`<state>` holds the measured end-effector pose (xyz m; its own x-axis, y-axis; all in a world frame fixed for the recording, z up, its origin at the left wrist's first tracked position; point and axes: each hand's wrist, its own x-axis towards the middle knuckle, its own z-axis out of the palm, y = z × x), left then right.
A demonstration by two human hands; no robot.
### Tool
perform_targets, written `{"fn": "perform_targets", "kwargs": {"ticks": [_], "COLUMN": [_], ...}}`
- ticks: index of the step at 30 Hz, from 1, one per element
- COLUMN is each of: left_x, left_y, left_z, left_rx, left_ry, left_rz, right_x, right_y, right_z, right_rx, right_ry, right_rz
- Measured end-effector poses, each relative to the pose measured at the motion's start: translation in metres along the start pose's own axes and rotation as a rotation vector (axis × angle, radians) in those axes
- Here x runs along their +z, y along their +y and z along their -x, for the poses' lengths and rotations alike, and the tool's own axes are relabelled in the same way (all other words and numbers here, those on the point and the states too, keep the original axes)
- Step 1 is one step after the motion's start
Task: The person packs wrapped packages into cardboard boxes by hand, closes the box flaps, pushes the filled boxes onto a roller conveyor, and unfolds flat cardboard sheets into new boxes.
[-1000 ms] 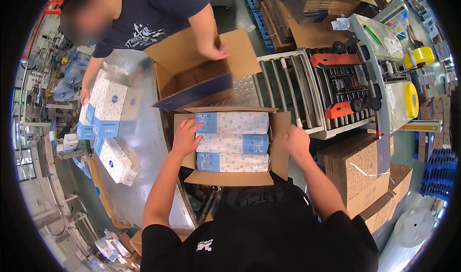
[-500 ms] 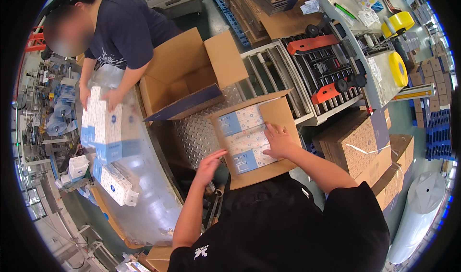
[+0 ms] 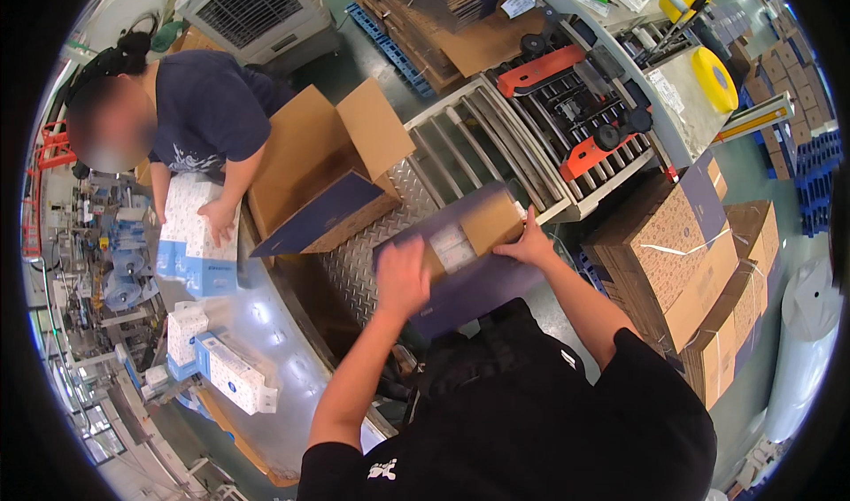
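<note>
In front of me is a carton (image 3: 486, 221) with its brown end flaps folded inward and dark blue-purple long flaps. Through the gap between the end flaps, white printed packs (image 3: 454, 249) show. My right hand (image 3: 529, 242) grips the carton's right end, thumb on top and fingers round the edge. Over the carton's left end is my left hand (image 3: 405, 280), smeared by motion, so its fingers cannot be made out. Beyond it to the left stands a larger carton (image 3: 305, 169) with its flaps up.
A co-worker (image 3: 217, 103) at the left holds white-and-blue packs (image 3: 197, 235) over a metal table (image 3: 292, 359), where more packs (image 3: 235, 373) lie. A roller conveyor (image 3: 469, 134) leads to a taping machine (image 3: 571, 103). Flattened cartons (image 3: 660, 253) are stacked at the right.
The carton's end flaps have come inward over the packs, and its long flaps have swung in. My right hand has moved from the packs to the right end; my left is over the carton.
</note>
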<state>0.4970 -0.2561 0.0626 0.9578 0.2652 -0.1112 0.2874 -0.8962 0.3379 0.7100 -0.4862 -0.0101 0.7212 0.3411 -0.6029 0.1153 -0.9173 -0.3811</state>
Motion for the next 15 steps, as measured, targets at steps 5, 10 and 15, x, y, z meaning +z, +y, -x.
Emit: {"fn": "perform_targets", "kwargs": {"ticks": [5,10,15], "left_x": [0.079,0.142,0.17], "left_y": [-0.023,-0.039,-0.022], "left_z": [0.055,0.015,-0.061], "left_rx": [-0.129,-0.954,-1.046], "left_ry": [0.059,0.635,0.63], "left_rz": [-0.114,0.908,0.84], "right_x": [0.037,0.012,-0.036], "right_y": [0.016,-0.079,-0.12], "right_z": [-0.015,-0.059,-0.115], "right_rx": [-0.117,-0.116,-0.581], "right_ry": [0.215,0.438,0.58], "right_rz": [-0.552,-0.249,0.15]}}
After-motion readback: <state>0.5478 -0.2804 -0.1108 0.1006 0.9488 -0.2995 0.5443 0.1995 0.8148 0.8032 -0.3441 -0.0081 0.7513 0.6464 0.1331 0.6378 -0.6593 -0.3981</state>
